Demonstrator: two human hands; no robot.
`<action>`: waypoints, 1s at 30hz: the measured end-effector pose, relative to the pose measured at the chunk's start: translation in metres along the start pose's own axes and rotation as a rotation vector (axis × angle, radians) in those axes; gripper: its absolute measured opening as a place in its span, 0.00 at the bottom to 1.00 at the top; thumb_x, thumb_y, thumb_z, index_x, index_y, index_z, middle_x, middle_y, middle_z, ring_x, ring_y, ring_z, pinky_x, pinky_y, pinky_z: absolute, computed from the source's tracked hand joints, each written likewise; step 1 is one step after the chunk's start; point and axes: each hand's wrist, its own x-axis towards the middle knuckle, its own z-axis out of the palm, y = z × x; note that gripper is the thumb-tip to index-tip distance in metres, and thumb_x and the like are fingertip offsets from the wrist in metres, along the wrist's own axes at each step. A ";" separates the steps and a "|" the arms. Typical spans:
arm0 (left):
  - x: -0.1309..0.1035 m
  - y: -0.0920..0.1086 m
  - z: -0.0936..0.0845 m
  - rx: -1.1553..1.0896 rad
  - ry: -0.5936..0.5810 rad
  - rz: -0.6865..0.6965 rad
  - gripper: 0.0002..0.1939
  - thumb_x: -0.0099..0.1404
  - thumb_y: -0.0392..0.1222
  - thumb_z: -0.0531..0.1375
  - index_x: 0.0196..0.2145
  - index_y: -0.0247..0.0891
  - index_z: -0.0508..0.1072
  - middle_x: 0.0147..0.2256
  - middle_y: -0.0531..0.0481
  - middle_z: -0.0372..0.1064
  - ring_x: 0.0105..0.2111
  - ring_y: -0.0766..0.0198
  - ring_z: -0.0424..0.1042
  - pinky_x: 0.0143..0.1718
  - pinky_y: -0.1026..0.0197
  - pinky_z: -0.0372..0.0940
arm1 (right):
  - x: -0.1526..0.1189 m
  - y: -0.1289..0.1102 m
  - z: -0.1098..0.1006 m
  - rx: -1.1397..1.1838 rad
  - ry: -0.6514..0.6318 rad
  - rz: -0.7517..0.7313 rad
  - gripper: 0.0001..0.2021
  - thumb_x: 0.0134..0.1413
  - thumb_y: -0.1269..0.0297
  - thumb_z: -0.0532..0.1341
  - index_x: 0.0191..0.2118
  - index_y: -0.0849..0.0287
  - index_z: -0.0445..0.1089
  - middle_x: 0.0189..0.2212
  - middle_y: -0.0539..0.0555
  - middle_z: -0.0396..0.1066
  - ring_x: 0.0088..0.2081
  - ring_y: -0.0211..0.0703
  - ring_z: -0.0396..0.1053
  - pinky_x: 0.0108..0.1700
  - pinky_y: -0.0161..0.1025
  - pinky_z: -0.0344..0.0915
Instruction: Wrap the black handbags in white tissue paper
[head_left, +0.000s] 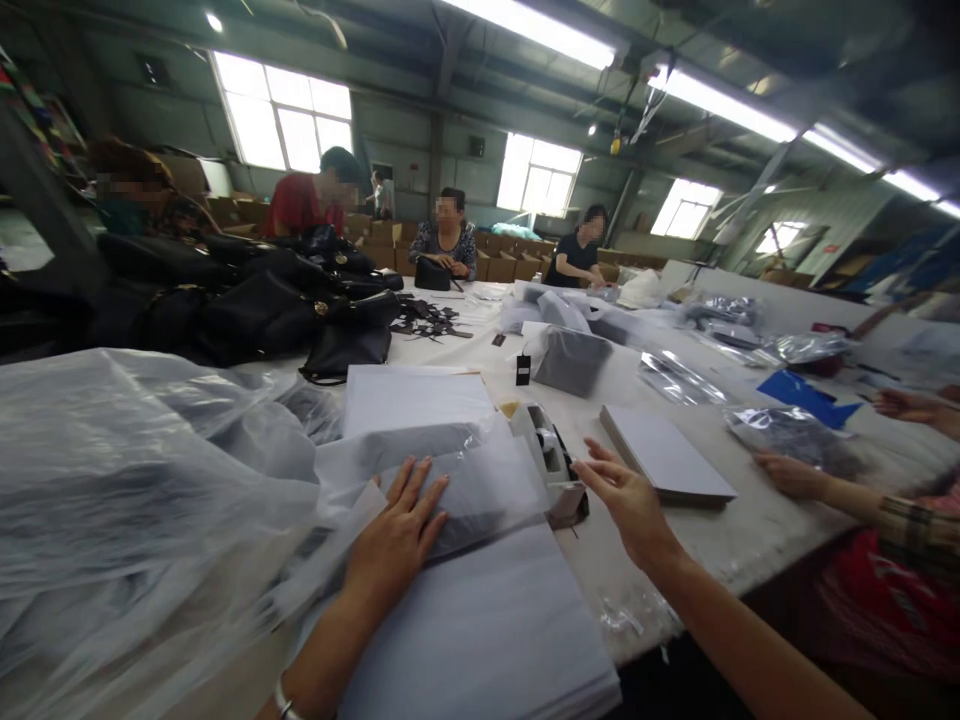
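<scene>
My left hand (397,535) lies flat with fingers spread on a dark item in a frosted plastic bag (480,490), pressing its near side. This wrapped item rests on stacks of white paper (480,620). My right hand (626,505) is at the right side of a white tape dispenser (544,440), its fingers stretched out and the fingertips close to the dispenser's edge. Whether a bit of tape is at those fingertips is too small to tell. Left of my left hand spreads a heap of clear plastic sheeting (150,480).
Black handbags (262,290) are piled at the far left, beside small black tags (431,318). A grey wrapped item (574,358) and a white stack (667,455) stand beyond the dispenser. At right, another person's hands (795,475) handle silvery plastic. Several people work across the table.
</scene>
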 end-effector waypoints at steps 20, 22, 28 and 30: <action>0.001 0.000 -0.002 -0.012 -0.053 -0.018 0.23 0.73 0.49 0.50 0.63 0.47 0.61 0.68 0.47 0.48 0.68 0.48 0.45 0.65 0.31 0.45 | -0.009 0.053 -0.027 -0.248 -0.252 0.129 0.19 0.49 0.47 0.65 0.31 0.60 0.78 0.24 0.51 0.74 0.25 0.39 0.66 0.29 0.35 0.64; 0.002 0.000 -0.004 -0.041 -0.071 -0.023 0.24 0.73 0.49 0.51 0.64 0.46 0.61 0.68 0.46 0.48 0.68 0.47 0.44 0.64 0.30 0.44 | -0.006 0.053 -0.035 -0.459 -0.290 0.059 0.18 0.52 0.48 0.62 0.31 0.59 0.78 0.25 0.53 0.76 0.27 0.42 0.69 0.29 0.37 0.65; 0.006 -0.007 -0.011 -0.213 -0.087 -0.042 0.25 0.73 0.49 0.50 0.65 0.45 0.58 0.68 0.46 0.50 0.68 0.48 0.46 0.64 0.32 0.47 | -0.005 0.023 -0.057 -0.984 -0.330 -0.572 0.14 0.64 0.62 0.54 0.44 0.57 0.77 0.36 0.56 0.77 0.39 0.47 0.73 0.43 0.42 0.68; 0.007 -0.015 -0.013 -0.287 -0.042 -0.081 0.24 0.74 0.47 0.49 0.65 0.44 0.58 0.68 0.45 0.48 0.68 0.49 0.48 0.64 0.36 0.50 | 0.001 -0.001 -0.053 -1.076 -0.412 -0.791 0.13 0.65 0.67 0.54 0.47 0.56 0.75 0.36 0.56 0.76 0.39 0.45 0.72 0.41 0.40 0.68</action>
